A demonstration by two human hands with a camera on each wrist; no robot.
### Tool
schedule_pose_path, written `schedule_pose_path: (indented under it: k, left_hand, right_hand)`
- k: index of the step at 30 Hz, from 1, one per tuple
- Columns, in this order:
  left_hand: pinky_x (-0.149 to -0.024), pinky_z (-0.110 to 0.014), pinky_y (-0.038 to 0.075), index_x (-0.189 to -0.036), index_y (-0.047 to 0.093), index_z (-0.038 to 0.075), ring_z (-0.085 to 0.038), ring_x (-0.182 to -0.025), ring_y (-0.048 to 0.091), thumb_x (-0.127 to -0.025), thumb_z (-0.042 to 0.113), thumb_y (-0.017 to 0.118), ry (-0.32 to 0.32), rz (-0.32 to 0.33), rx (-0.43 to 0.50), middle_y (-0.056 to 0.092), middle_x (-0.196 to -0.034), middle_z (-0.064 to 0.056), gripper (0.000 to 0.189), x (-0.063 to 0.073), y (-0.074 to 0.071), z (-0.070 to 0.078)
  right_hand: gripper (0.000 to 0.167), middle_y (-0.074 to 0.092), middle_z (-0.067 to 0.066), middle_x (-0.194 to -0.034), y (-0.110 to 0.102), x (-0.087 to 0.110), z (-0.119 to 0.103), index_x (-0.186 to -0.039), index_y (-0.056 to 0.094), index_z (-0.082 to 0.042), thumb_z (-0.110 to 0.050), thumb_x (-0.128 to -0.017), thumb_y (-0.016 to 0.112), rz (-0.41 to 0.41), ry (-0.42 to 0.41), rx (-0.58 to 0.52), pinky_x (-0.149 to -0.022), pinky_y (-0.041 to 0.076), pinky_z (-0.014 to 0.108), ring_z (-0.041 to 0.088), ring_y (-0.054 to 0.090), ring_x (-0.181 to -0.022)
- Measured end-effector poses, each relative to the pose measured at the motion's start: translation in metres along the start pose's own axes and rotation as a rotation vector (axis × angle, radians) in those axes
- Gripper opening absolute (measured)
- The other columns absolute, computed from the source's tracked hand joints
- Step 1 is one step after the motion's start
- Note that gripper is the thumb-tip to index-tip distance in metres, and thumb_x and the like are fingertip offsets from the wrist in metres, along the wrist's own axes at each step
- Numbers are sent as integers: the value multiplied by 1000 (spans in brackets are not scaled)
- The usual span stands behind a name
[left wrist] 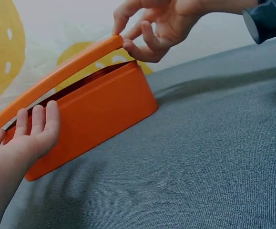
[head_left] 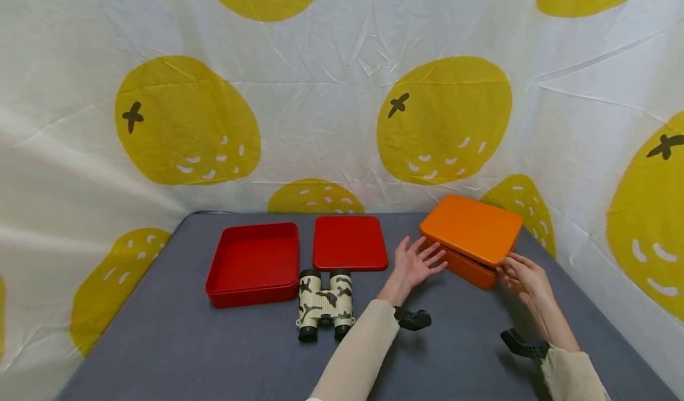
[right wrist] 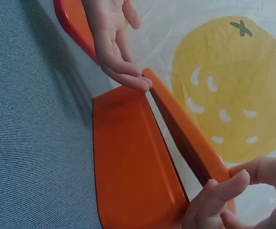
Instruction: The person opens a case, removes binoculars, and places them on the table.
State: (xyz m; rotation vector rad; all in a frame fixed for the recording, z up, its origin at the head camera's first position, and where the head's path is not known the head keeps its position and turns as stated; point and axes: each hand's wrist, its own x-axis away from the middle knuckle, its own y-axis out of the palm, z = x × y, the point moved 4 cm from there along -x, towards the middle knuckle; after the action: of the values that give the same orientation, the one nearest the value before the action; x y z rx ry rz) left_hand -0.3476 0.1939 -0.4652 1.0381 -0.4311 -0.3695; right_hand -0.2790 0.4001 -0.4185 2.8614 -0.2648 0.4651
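Note:
An orange box (head_left: 469, 268) stands at the back right, its orange lid (head_left: 472, 226) tilted, with a gap showing along the front in both wrist views. My right hand (head_left: 526, 279) pinches the lid's right front corner between thumb and fingers. At the box's left end is my left hand (head_left: 418, 265), palm up with fingers extended; in the left wrist view its fingertips (left wrist: 52, 110) lie against the front wall, right by the lid's lower edge. The inside of the box is hidden.
An open red box (head_left: 253, 258) sits at the left, beside a flat red lid (head_left: 350, 243). Camouflage-patterned binoculars (head_left: 325, 303) lie in front of them, near my left forearm. A white curtain (head_left: 320, 128) with yellow fruit prints hangs behind the grey table (head_left: 214, 353).

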Motion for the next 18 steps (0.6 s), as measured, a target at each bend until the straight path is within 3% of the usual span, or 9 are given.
schedule_pose_path:
  k: [8, 13, 18]
  left_hand:
    - [-101, -57, 28, -142, 22, 22, -39, -123, 39, -90, 48, 35, -24, -35, -6, 43, -131, -22, 59, 2, -1, 6]
    - [-101, -59, 25, -142, 20, 24, -38, -127, 35, -90, 49, 36, -52, -62, -4, 41, -132, -22, 61, 3, -1, 10]
    - [-101, -61, 22, -142, 18, 25, -39, -126, 36, -89, 50, 36, -77, -97, -41, 41, -133, -22, 62, 6, 0, 12]
  right_hand:
    - [13, 65, -8, -70, 1, 4, -2, -94, 50, -21, -15, -85, 57, -56, -39, -49, -53, 47, 20, 7, 61, -61]
    - [10, 65, -6, -71, 2, 6, -3, -87, 54, -22, -13, -85, 58, -83, -48, -96, -52, 46, 20, 8, 61, -62]
    - [8, 66, -8, -72, 0, 10, -2, -83, 57, -26, -18, -84, 60, -80, -40, -71, -54, 49, 19, 6, 62, -64]
